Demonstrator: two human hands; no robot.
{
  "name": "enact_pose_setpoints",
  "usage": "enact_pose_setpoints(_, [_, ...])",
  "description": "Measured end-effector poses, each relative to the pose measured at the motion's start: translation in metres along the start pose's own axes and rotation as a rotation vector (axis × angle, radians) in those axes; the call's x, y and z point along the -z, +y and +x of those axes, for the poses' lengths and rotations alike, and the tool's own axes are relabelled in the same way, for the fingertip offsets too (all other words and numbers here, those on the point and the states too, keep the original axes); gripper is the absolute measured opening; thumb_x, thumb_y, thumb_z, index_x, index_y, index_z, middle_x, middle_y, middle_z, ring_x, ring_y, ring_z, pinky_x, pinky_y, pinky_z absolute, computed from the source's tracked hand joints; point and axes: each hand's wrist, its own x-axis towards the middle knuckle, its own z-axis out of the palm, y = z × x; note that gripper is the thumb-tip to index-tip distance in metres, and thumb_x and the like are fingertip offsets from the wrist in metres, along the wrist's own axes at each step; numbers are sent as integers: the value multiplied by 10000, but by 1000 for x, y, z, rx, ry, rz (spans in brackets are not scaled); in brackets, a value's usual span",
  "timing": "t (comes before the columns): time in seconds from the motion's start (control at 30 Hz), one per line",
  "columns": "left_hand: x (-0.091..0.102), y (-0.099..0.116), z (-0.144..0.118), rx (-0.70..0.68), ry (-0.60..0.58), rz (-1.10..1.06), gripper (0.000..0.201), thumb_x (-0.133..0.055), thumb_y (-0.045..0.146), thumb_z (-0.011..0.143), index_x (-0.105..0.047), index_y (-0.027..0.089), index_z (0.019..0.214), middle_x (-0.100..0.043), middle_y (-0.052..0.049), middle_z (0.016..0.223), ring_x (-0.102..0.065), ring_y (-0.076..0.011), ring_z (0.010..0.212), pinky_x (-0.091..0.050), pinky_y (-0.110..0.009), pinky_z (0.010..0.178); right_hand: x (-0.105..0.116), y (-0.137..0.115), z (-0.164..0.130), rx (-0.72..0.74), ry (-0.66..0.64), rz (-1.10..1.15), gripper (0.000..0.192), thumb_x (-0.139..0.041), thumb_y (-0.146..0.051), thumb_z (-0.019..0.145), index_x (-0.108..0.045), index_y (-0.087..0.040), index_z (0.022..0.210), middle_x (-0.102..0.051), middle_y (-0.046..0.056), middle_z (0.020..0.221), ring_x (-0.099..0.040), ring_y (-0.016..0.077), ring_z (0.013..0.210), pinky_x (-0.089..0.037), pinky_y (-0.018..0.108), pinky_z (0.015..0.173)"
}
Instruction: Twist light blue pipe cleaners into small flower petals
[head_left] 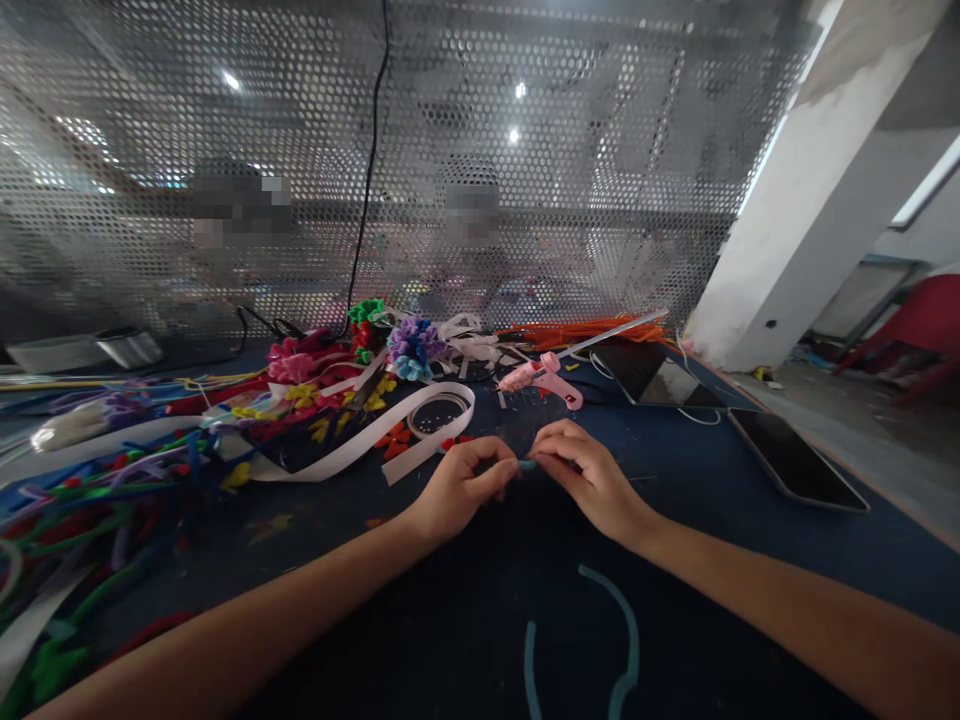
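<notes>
Between my two hands is a short stretch of blue pipe cleaner [527, 465]. My left hand [463, 484] pinches one end, its fingers curled over it. Thumb and fingertips of my right hand [589, 482] are closed on the other end. Much of the piece is hidden in the fingers. Below, on the dark table, lie a curved blue pipe cleaner [630, 625] and a shorter, straighter blue length [531, 668], both apart from my hands. A pink glue gun [538, 377] with a clear glue stick rests just beyond my hands.
A white ribbon [352, 455] loops across the left, near a purple and blue pipe-cleaner flower [414, 347]. Tangled colored pipe cleaners [82, 520] cover the left side. Orange stems [517, 333] lie at the back. A tablet [795, 458] lies right. Perforated metal [450, 130] stands behind.
</notes>
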Motion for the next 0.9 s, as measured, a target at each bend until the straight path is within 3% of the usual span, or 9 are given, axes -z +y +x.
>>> enact_pose_setpoints(0.17, [0,3,-1,-5,12,29,212,-505,309,778,-531,138,655,-469,43,515,-400,-70,460,-298,-180,431,0,5,0,-84,89,35,97,-594,-295,791,-597,-199,811,-544,28,861,-554,131,714,-471,250,617])
enact_pose_setpoints(0.27, [0,3,-1,-1,10,39,206,-494,301,789,-527,139,666,-473,41,523,-404,-71,466,-303,-182,438,0,3,-3,-70,95,16,98,-565,-288,812,-611,-202,798,-569,32,820,-572,141,705,-479,243,576])
enact_pose_setpoints(0.47, [0,0,-1,3,14,54,215,-494,307,790,-518,141,657,-467,38,527,-401,-73,469,-297,-182,434,-1,-3,-8,74,103,-92,143,-507,-215,845,-637,-205,904,-648,51,847,-622,165,772,-517,300,702])
enact_pose_setpoints(0.63, [0,1,-1,-6,53,70,245,-487,319,799,-503,140,633,-451,42,519,-403,-75,474,-311,-190,455,-2,-4,-9,205,-17,-168,255,-497,-132,819,-586,-206,1046,-638,66,978,-603,183,920,-506,340,808])
enact_pose_setpoints(0.9, [0,0,-2,-31,-23,60,224,-489,294,806,-514,139,646,-468,39,547,-416,-76,498,-320,-190,476,0,-2,-8,169,-104,-113,265,-418,-3,794,-593,-191,859,-593,49,934,-572,154,887,-472,290,767])
